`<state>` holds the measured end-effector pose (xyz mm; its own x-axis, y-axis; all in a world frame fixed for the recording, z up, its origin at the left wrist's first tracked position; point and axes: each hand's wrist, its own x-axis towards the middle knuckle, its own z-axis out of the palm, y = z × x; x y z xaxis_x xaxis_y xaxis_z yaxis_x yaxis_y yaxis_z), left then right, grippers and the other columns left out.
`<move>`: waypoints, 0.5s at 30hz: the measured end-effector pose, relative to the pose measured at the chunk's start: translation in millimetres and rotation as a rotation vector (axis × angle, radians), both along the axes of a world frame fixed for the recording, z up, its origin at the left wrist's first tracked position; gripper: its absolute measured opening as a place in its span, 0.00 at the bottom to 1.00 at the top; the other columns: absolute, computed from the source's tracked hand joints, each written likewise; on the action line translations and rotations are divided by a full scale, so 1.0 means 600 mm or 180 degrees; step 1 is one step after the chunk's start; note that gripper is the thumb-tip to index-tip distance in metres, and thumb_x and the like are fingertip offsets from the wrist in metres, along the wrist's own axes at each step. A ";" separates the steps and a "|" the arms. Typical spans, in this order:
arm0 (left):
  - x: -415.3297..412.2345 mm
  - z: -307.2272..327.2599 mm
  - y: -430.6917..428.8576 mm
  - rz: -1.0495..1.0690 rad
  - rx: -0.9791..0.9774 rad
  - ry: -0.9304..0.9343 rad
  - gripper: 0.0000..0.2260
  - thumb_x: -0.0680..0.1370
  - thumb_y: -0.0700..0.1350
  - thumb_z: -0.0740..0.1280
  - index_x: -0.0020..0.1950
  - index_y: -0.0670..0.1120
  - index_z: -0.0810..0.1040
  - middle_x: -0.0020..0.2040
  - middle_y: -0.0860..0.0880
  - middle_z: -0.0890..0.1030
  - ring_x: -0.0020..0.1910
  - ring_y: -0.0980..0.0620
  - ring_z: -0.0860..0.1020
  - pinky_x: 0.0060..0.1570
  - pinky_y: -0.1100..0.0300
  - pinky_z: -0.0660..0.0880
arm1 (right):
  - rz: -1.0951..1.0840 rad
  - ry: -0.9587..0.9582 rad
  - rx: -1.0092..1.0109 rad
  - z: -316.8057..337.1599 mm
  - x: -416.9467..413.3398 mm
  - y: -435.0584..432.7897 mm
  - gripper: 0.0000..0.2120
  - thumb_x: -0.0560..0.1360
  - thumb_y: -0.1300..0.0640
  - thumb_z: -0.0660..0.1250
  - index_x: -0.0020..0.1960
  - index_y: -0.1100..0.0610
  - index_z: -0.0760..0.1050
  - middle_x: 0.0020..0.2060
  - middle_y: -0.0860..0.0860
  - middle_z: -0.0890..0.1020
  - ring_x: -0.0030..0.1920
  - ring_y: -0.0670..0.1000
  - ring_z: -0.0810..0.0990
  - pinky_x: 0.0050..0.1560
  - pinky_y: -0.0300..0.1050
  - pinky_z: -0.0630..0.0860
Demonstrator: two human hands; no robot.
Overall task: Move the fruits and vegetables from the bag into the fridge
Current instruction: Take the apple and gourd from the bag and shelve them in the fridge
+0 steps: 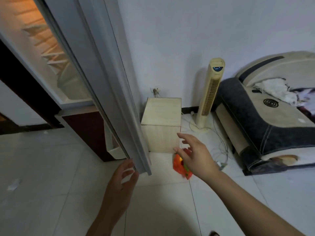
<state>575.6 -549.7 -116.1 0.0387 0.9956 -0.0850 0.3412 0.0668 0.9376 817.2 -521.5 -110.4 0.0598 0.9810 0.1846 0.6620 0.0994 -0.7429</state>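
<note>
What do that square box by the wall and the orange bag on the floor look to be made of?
The box looks like pale wood or wood-look board: matt, with faint straight grain lines. The orange bag looks like thin plastic film: crumpled, slightly glossy, light glowing through it.

tower fan [210, 94], wooden box [162, 123], sofa [265, 120]

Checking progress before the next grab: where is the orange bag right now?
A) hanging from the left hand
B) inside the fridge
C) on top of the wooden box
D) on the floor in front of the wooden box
D: the orange bag lies on the floor tiles just before the wooden box, under the open right hand.
</note>
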 end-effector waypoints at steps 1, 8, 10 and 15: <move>0.010 -0.006 -0.002 -0.0081 -0.0075 0.0066 0.11 0.75 0.51 0.64 0.58 0.59 0.72 0.57 0.59 0.77 0.56 0.62 0.75 0.44 0.73 0.68 | -0.0059 -0.0020 -0.0097 -0.011 0.014 -0.007 0.23 0.75 0.46 0.65 0.68 0.49 0.68 0.62 0.45 0.74 0.55 0.45 0.76 0.56 0.42 0.75; 0.162 -0.022 0.036 -0.0513 -0.0172 0.0467 0.15 0.71 0.58 0.60 0.57 0.59 0.71 0.55 0.60 0.76 0.51 0.67 0.75 0.49 0.70 0.71 | -0.0023 -0.0020 -0.0560 -0.064 0.150 -0.017 0.20 0.74 0.46 0.66 0.64 0.52 0.72 0.57 0.47 0.77 0.56 0.45 0.75 0.52 0.29 0.66; 0.237 -0.030 0.056 -0.0687 -0.0169 0.0566 0.12 0.75 0.56 0.61 0.58 0.59 0.70 0.55 0.61 0.75 0.53 0.65 0.74 0.48 0.69 0.70 | 0.0016 -0.0031 -0.0617 -0.068 0.202 -0.013 0.18 0.75 0.47 0.66 0.63 0.52 0.72 0.57 0.47 0.77 0.53 0.44 0.74 0.47 0.25 0.65; 0.446 -0.071 0.108 -0.1220 -0.0259 0.0511 0.11 0.77 0.53 0.63 0.59 0.56 0.71 0.55 0.58 0.75 0.54 0.60 0.75 0.48 0.67 0.71 | -0.0045 -0.0233 -0.0633 -0.091 0.346 0.000 0.20 0.75 0.47 0.66 0.65 0.51 0.71 0.61 0.47 0.76 0.58 0.47 0.74 0.51 0.31 0.64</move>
